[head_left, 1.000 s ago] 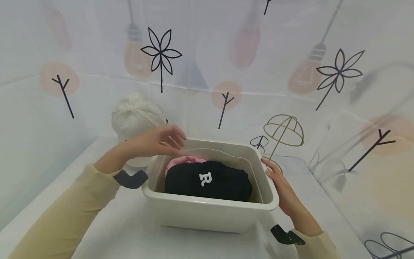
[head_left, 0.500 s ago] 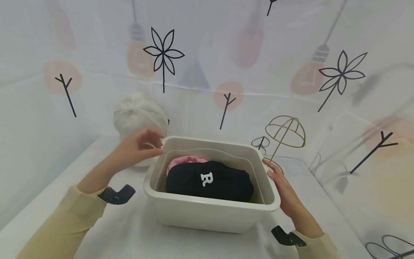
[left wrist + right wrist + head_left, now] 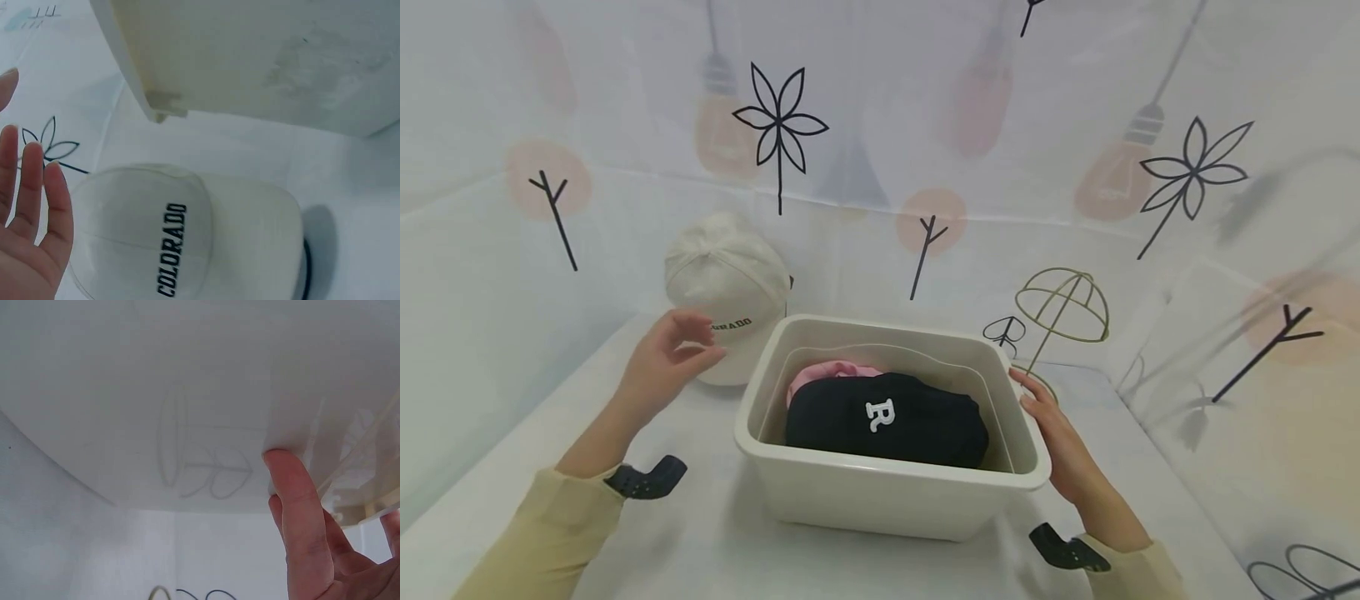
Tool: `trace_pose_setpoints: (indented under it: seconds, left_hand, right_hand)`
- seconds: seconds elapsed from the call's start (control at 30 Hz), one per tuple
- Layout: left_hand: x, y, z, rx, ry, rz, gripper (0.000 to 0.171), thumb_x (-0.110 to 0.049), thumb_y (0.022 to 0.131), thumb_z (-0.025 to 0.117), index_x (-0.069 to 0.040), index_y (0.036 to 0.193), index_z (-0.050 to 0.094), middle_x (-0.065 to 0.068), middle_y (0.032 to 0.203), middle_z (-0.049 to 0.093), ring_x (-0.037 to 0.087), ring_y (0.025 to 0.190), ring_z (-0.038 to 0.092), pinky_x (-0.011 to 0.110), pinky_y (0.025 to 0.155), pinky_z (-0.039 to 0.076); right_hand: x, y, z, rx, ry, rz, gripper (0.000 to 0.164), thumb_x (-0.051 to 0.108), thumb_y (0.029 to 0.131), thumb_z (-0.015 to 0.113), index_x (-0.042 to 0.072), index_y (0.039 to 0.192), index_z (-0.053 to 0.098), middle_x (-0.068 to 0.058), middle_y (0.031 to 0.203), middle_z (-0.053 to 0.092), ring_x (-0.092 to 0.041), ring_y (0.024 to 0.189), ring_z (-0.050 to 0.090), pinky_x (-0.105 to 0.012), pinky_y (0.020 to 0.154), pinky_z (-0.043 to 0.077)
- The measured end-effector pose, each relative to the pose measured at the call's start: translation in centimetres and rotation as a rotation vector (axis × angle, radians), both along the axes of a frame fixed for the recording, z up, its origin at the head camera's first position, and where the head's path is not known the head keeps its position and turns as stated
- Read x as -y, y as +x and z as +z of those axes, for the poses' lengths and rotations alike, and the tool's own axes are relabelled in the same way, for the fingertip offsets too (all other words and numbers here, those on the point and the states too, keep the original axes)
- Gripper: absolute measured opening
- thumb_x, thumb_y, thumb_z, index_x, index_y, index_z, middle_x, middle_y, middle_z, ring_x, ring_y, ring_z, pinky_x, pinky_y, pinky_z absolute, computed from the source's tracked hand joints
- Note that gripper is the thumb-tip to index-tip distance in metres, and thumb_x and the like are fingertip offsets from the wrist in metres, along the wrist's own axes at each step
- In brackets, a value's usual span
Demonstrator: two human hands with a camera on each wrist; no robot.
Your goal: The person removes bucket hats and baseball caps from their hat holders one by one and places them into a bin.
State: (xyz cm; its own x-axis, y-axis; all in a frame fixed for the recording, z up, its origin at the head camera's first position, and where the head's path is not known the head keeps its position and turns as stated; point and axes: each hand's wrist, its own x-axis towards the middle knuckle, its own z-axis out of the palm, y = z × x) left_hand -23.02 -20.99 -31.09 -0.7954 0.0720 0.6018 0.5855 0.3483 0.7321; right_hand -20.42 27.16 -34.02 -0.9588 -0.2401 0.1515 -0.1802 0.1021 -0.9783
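A pale plastic bin stands on the white table. Inside it lies a black cap with a white R, in front of a pink cloth item that it partly hides. My left hand is raised left of the bin with nothing in it, fingers loosely bent. Close by is a cream cap lettered COLORADO, propped up behind; the left wrist view shows the hand beside the crown of that cap. My right hand rests against the bin's right side near the rim, the thumb touching its outer wall.
A gold wire hat stand stands behind the bin on the right. Patterned white cloth hangs around the back and sides of the table. A dark curved edge shows below the cream cap's brim.
My left hand has moved left and down, from over the bin's back left corner to clear of it, uncovering the cream cap's lettering. The right hand and the bin have stayed put.
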Motion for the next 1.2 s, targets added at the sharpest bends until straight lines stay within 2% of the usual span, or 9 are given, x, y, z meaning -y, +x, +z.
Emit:
trace_pose_setpoints:
  seconds: [0.3, 0.4, 0.5, 0.73, 0.83, 0.97, 1.07, 1.2]
  left_hand:
    - [1.3, -1.1, -2.1, 0.046, 0.015, 0.204, 0.039, -0.014, 0.085, 0.069, 0.001, 0.116, 0.05, -0.007, 0.104, 0.052, 0.005, 0.094, 0.05, 0.009, 0.077, 0.043]
    - [1.7, -1.5, -2.3, 0.065, 0.031, 0.269, 0.039, -0.019, 0.085, 0.069, -0.001, 0.115, 0.051, -0.006, 0.107, 0.052, 0.003, 0.096, 0.049, 0.009, 0.079, 0.042]
    - [2.0, -2.2, -2.4, 0.089, 0.054, 0.306, 0.039, -0.022, 0.086, 0.068, -0.003, 0.115, 0.05, -0.003, 0.11, 0.051, 0.002, 0.097, 0.047, 0.012, 0.08, 0.042]
    - [2.4, -3.4, -2.1, 0.145, 0.124, 0.357, 0.031, -0.027, 0.086, 0.067, -0.015, 0.11, 0.05, -0.001, 0.113, 0.05, 0.003, 0.098, 0.046, 0.022, 0.085, 0.043]
    - [2.7, -3.8, -2.1, 0.165, 0.121, 0.38, 0.036, -0.029, 0.086, 0.066, -0.012, 0.113, 0.049, -0.001, 0.116, 0.049, 0.006, 0.101, 0.045, 0.026, 0.088, 0.043]
    - [3.0, -4.6, -2.2, 0.188, 0.118, 0.409, 0.05, -0.032, 0.086, 0.066, -0.005, 0.123, 0.046, 0.005, 0.128, 0.043, 0.018, 0.113, 0.043, 0.034, 0.095, 0.042]
    - [3.2, -5.2, -2.3, 0.2, 0.123, 0.401, 0.06, -0.034, 0.086, 0.066, -0.002, 0.13, 0.041, 0.01, 0.138, 0.034, 0.026, 0.124, 0.037, 0.04, 0.098, 0.039]
    - [3.5, -5.9, -2.4, 0.215, 0.126, 0.382, 0.066, -0.034, 0.086, 0.066, -0.003, 0.136, 0.037, 0.012, 0.144, 0.024, 0.03, 0.132, 0.027, 0.045, 0.1, 0.037]
  right_hand:
    - [0.0, -0.1, 0.1, -0.006, -0.016, 0.016, 0.048, 0.03, 0.103, 0.03, 0.016, 0.147, 0.017, -0.004, 0.136, 0.035, -0.008, 0.113, 0.048, -0.026, 0.084, 0.047]
    - [0.1, -0.2, 0.1, -0.002, -0.011, 0.016, 0.048, 0.03, 0.103, 0.03, 0.016, 0.147, 0.017, -0.005, 0.137, 0.034, -0.008, 0.114, 0.048, -0.027, 0.085, 0.047]
    - [0.1, -0.1, 0.1, 0.007, -0.006, 0.006, 0.048, 0.031, 0.103, 0.03, 0.017, 0.147, 0.017, -0.005, 0.137, 0.035, -0.009, 0.113, 0.048, -0.027, 0.084, 0.047]
    - [0.0, 0.0, 0.1, 0.007, -0.011, 0.003, 0.048, 0.03, 0.103, 0.031, 0.017, 0.147, 0.018, -0.005, 0.138, 0.034, -0.009, 0.114, 0.048, -0.027, 0.084, 0.047]
    - [0.1, 0.0, 0.2, 0.01, -0.014, 0.005, 0.048, 0.03, 0.103, 0.031, 0.017, 0.147, 0.018, -0.005, 0.137, 0.034, -0.009, 0.113, 0.048, -0.027, 0.084, 0.047]
    - [0.1, 0.1, 0.2, 0.017, -0.012, -0.005, 0.049, 0.031, 0.103, 0.031, 0.017, 0.147, 0.018, -0.004, 0.136, 0.036, -0.009, 0.112, 0.049, -0.027, 0.084, 0.048]
    - [0.1, 0.1, 0.2, 0.019, -0.008, -0.012, 0.048, 0.031, 0.102, 0.031, 0.017, 0.147, 0.018, -0.003, 0.135, 0.036, -0.009, 0.112, 0.049, -0.027, 0.084, 0.048]
    - [0.0, 0.1, 0.2, 0.019, -0.009, -0.011, 0.048, 0.031, 0.103, 0.031, 0.018, 0.147, 0.018, -0.004, 0.136, 0.036, -0.009, 0.112, 0.049, -0.028, 0.084, 0.048]
